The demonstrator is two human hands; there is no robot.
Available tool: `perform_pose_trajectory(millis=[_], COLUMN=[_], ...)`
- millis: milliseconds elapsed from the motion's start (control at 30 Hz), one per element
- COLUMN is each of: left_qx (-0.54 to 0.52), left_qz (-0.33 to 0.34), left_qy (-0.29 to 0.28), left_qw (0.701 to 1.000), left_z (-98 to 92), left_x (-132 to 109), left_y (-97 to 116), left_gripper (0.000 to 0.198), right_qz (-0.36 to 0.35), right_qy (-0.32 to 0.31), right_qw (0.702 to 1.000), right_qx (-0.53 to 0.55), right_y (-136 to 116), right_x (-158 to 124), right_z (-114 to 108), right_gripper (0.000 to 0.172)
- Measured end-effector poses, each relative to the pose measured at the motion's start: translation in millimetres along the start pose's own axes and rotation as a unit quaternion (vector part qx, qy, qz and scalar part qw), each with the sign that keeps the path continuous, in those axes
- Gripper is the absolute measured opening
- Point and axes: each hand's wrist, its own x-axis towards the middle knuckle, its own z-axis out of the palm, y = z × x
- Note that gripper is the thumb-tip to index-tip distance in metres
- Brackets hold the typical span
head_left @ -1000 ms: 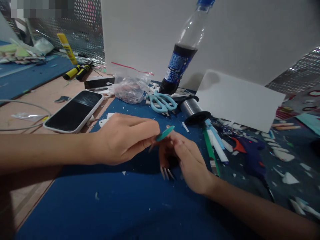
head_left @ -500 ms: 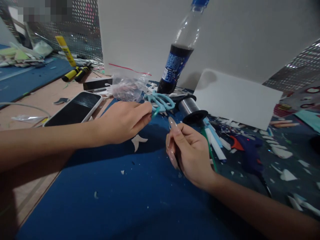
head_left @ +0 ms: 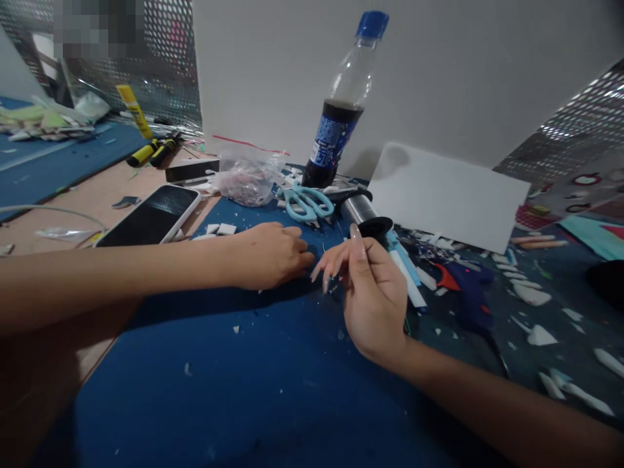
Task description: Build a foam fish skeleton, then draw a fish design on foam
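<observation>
Left hand (head_left: 273, 257) knuckles-up on cutting mat (head_left: 219, 390), grasp hidden; right hand (head_left: 373, 292) fingertips bunched, contents unclear; scissors (head_left: 307, 201), glue gun (head_left: 465, 286) lie unused

surfaces as i read them off the feed: mostly plastic, some metal.
the matt blue cutting mat (head_left: 244, 390) looks faintly grained. the black phone screen (head_left: 146, 221) is glossy, and the clear cola bottle (head_left: 347, 91) and crinkled clear zip bag (head_left: 246, 185) are shiny plastic. the perforated silver wall panel (head_left: 166, 84) and small silver cylinder (head_left: 357, 209) gleam like metal. the flat white board (head_left: 448, 195) is matt.
</observation>
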Motion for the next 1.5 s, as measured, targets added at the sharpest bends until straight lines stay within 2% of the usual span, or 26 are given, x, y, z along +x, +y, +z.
perform_pose_trajectory(millis=[100, 333, 467, 567, 600, 633, 700, 767, 800, 900, 967, 1033, 1167, 1500], left_qx=[-0.008, -0.015, -0.018, -0.083, -0.184, -0.306, -0.501, -0.614, -0.651, -0.731, -0.765, -0.787, -0.806, -0.807], left_qz=[0.007, 0.036, 0.016, -0.061, -0.134, -0.201, -0.258, -0.266, -0.266, -0.264, -0.261, -0.257, -0.259, -0.265], left_qy=[0.001, 0.004, 0.022, 0.065, 0.095, 0.109, 0.119, 0.129, 0.133, 0.146, 0.15, 0.152, 0.145, 0.13], left_qw=[1.0, 0.999, 0.999, 0.993, 0.969, 0.924, 0.818, 0.732, 0.699, 0.612, 0.569, 0.54, 0.511, 0.512], left_z=[2.5, 4.0, 0.9, -9.1, -12.8, -15.8, -18.6, -15.6, -12.2, 0.7, 7.0, 9.3, 7.2, 8.4], left_x=[3.7, 4.7, 1.7, -8.0, -12.3, -16.7, -24.8, -30.1, -31.7, -33.1, -33.0, -33.0, -32.8, -35.0], left_y=[3.5, 5.7, 5.3, 11.0, 14.6, 18.6, 26.6, 32.4, 34.1, 35.6, 35.2, 34.8, 34.1, 32.4], left_gripper=[0.008, 0.013, 0.013, 0.018, 0.02, 0.021, 0.028, 0.03, 0.029, 0.028, 0.028, 0.027, 0.027, 0.028], right_qz=[0.018, 0.059, 0.085, 0.091, 0.088, 0.087, 0.09, 0.112, 0.127, 0.181, 0.214, 0.234, 0.235, 0.235], right_qy=[0.003, 0.014, 0.018, 0.016, 0.007, -0.003, -0.031, -0.062, -0.078, -0.121, -0.135, -0.142, -0.148, -0.161], right_qw=[1.0, 0.998, 0.996, 0.995, 0.995, 0.995, 0.995, 0.992, 0.989, 0.975, 0.965, 0.958, 0.957, 0.957], right_qx=[0.006, -0.031, -0.014, -0.024, -0.034, -0.043, -0.041, -0.013, 0.004, 0.05, 0.074, 0.088, 0.083, 0.049], right_y=[1.4, 0.0, 1.2, -1.1, -2.8, -4.9, -9.4, -13.5, -15.0, -16.6, -15.5, -13.6, -11.0, -13.9], right_x=[0.5, 1.9, 2.0, -1.0, -2.8, -4.8, -9.0, -12.3, -13.4, -13.9, -13.0, -12.1, -10.8, -8.8], right_z=[-0.1, -0.6, -1.2, -1.7, -1.6, -1.4, -0.5, 1.1, 2.0, 4.2, 4.7, 4.3, 2.1, -0.9], right_gripper=[0.033, 0.03, 0.026, 0.026, 0.026, 0.027, 0.027, 0.027, 0.028, 0.032, 0.033, 0.031, 0.029, 0.03])
